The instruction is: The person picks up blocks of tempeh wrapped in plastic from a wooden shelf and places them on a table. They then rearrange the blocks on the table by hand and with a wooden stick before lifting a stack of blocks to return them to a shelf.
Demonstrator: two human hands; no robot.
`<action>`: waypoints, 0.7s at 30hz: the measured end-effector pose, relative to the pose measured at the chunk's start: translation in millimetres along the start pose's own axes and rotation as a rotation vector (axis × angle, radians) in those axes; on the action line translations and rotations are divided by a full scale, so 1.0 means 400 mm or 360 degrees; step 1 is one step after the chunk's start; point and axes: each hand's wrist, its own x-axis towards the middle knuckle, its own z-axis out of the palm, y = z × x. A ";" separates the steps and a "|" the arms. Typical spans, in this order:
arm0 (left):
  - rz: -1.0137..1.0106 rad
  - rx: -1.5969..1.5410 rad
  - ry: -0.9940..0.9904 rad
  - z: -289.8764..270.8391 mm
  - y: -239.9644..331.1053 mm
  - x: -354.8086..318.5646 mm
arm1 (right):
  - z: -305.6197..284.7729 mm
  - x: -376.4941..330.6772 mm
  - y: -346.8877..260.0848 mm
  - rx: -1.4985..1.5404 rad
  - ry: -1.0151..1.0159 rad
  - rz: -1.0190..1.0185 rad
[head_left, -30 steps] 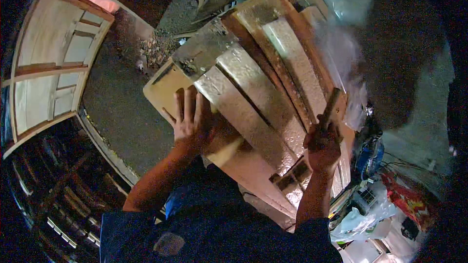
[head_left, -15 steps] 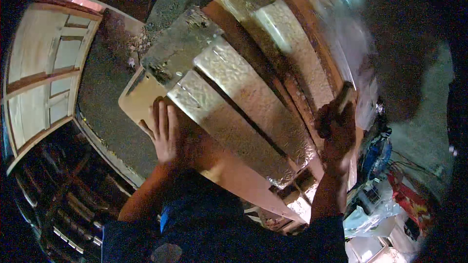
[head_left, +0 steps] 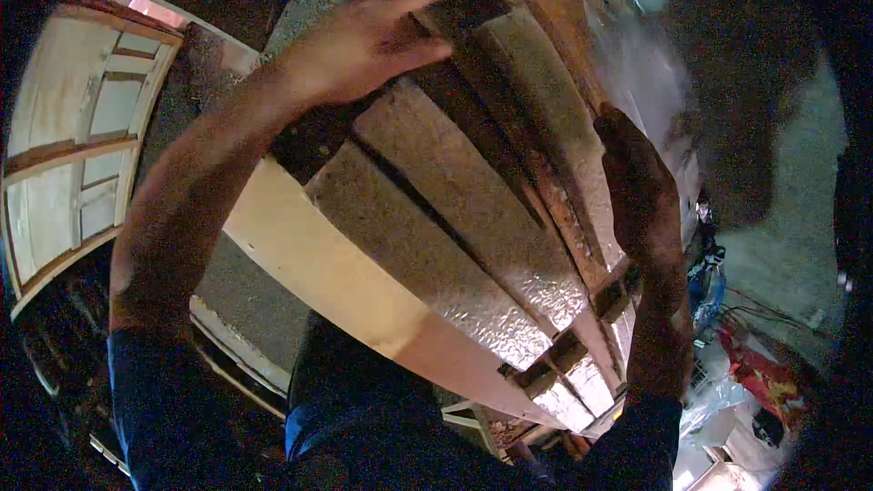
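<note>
A large wooden panel, like a door, fills the middle, with a pale smooth edge along its left. Long flat strips and darker grooves run along its face, and shiny textured patches show near its lower end. Across the panel's upper left reaches my left hand, its thumb and forefinger spread and nothing seen between them. In shadow, my right hand is at the panel's right edge, fingers bent against it. Its grip is partly hidden.
A cream panelled door in a wooden frame stands at the left. Clear plastic sheeting hangs behind the panel's right side. Thin wires, a red bag and crumpled plastic lie at the lower right. Wooden slats stand below the panel.
My left hand has left the panel's left edge and moved up and across its far end. The right hand has shifted slightly up along the right edge. The panel looks slightly turned.
</note>
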 end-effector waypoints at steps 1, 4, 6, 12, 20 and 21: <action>0.0062 -0.0015 -0.0181 0.020 -0.008 0.064 | -0.023 -0.012 -0.008 -0.0079 -0.0017 0.0113; 0.0216 0.0169 -0.0037 0.059 -0.089 0.119 | 0.001 0.050 0.006 -0.0111 -0.0120 0.0154; 0.0434 0.0219 0.0126 0.085 -0.132 0.150 | -0.003 0.091 -0.016 -0.0161 -0.0237 0.0208; 0.0653 0.0264 -0.0019 0.094 -0.100 0.186 | 0.045 0.128 0.047 -0.0425 -0.0155 -0.0201; 0.0625 0.0715 -0.0141 0.100 -0.117 0.182 | 0.065 0.156 0.068 -0.0843 0.0104 -0.0457; 0.0636 0.0694 -0.0235 0.086 -0.079 0.191 | 0.071 0.153 0.080 -0.0855 0.0167 -0.0474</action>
